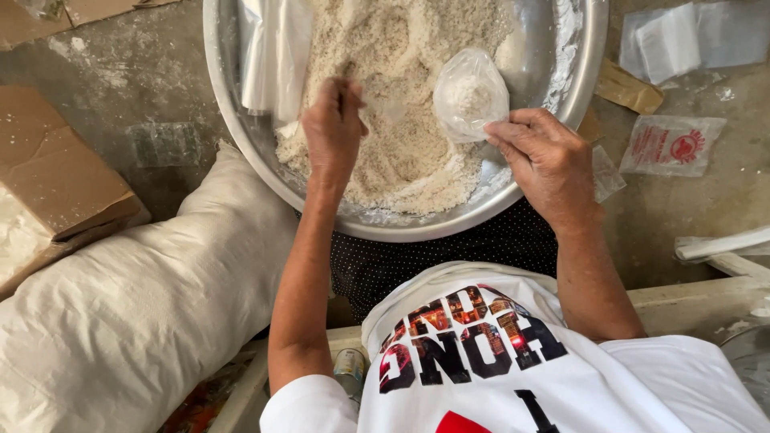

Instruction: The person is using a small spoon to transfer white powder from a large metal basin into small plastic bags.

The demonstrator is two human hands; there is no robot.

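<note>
We see our right hand (549, 160) pinching the mouth of a small clear bag (471, 92) between thumb and fingers, the bag hanging over the right part of the big metal basin (233, 120) with a little white grain inside. Our left hand (333, 128) is down in the pile of white grain (401, 104), fingers curled together as if around a scoop or a handful; from above we cannot tell which. The thin bag could slip from the pinch or sag shut, and grain would then scatter outside its mouth. The basin's near rim sits close over our lap, so a spill there lands on us. A stack of clear bags (273, 56) crowds the far left of the basin, and the white sack (136, 305) blocks the left; the concrete floor (698, 216) to the right is littered with packets.
</note>
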